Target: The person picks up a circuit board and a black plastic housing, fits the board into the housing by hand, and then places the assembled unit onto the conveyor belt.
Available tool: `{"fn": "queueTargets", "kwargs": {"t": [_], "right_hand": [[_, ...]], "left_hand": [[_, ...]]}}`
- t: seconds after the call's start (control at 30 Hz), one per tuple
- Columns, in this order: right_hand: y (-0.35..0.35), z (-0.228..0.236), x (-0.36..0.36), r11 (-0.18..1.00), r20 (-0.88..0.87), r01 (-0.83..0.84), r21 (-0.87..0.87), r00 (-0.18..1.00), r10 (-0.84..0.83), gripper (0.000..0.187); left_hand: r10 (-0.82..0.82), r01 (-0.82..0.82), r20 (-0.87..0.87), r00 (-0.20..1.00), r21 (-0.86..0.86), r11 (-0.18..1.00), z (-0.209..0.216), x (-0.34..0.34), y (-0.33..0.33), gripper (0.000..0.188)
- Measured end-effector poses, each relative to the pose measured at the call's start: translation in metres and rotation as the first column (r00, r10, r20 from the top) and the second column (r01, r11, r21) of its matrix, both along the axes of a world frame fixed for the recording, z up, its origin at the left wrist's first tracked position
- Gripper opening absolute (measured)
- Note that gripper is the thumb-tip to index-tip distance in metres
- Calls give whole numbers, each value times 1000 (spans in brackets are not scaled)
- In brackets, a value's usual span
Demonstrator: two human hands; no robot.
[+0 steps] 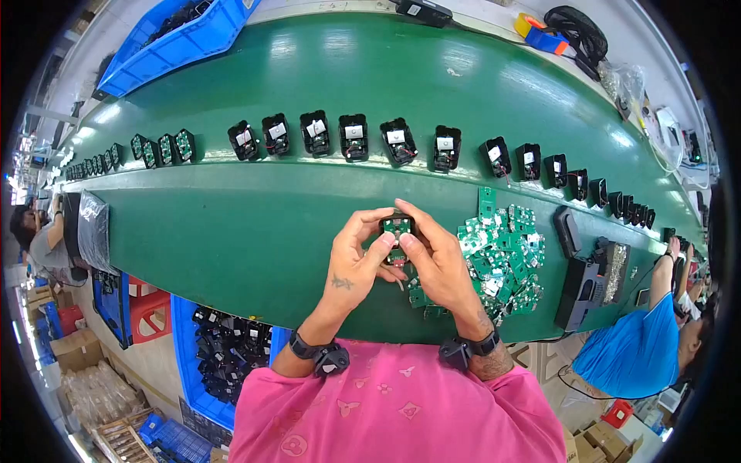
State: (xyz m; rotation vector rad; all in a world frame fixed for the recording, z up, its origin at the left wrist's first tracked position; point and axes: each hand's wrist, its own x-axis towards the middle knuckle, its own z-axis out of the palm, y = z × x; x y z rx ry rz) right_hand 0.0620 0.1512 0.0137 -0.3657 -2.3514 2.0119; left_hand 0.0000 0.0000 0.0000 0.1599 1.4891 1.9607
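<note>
Over the front of the green work surface, both hands grip a small black plastic housing (385, 218) from its two sides. A green circuit board (397, 227) sits in its open face. My left hand (353, 266) has its fingers wrapped round the left side, its thumb on the board. From the right, my right hand (442, 270) closes round the other side, its thumb also pressing on the board. The fingers hide much of the housing's sides and underside. Just right of my right hand lies a loose heap of green circuit boards (505, 255).
A row of open black housings (353, 137) runs across the green table (255, 231). Housings with boards (166, 150) stand left. A blue crate (185, 355) of black parts is at lower left. Dark devices (580, 289) lie right of the heap. Co-workers sit at both ends.
</note>
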Motion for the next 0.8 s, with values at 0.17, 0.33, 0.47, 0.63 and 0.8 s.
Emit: {"fn": "queueTargets", "kwargs": {"t": [0.17,0.33,0.47,0.63,0.8], "right_hand": [[-3,-2,-3,975,-42,59,214,998,-52,43],[-4,-14,-5,955,-105,76,286,993,-47,40],[-6,-11,-10,960,-106,40,277,994,-11,39],[-17,-18,-12,995,-127,65,74,990,-55,34],[-33,-26,-24,996,-198,93,-17,976,-95,33]], "left_hand": [[45,-45,-15,999,-12,999,-3,2,6,34],[77,-80,-65,995,-41,996,-8,4,11,30],[145,-156,-163,976,-55,986,-13,8,13,29],[211,-250,-338,917,-76,965,-17,10,9,25],[264,-361,-569,779,-62,931,-13,2,-2,25]]}}
